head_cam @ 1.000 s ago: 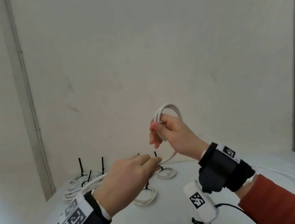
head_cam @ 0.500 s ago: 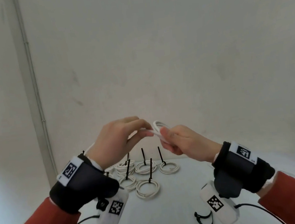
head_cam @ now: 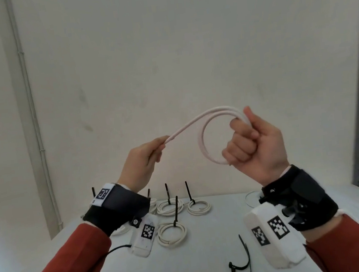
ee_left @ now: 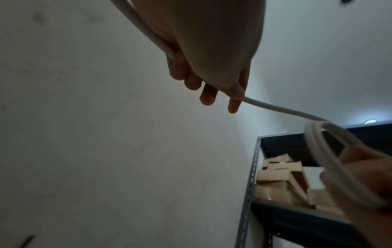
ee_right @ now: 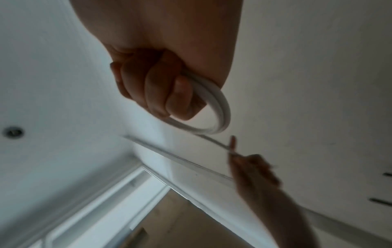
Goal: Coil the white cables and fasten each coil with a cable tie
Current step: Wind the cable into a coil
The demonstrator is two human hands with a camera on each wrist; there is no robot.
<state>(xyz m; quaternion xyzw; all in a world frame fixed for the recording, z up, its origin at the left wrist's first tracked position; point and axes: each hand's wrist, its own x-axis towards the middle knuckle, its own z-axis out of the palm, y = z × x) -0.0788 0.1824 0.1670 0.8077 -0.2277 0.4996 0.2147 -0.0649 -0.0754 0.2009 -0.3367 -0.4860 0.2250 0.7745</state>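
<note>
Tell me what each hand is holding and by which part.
Both hold one white cable. The right hand grips the coiled loops in its fist; the left hand pinches the straight run leading off the coil.

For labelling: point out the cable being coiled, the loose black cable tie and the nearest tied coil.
White cable [head_cam: 203,143]: head view, loop's left arc.
Loose cable tie [head_cam: 245,248]: head view, curved strap.
Nearest tied coil [head_cam: 173,244]: head view, front rim.
</note>
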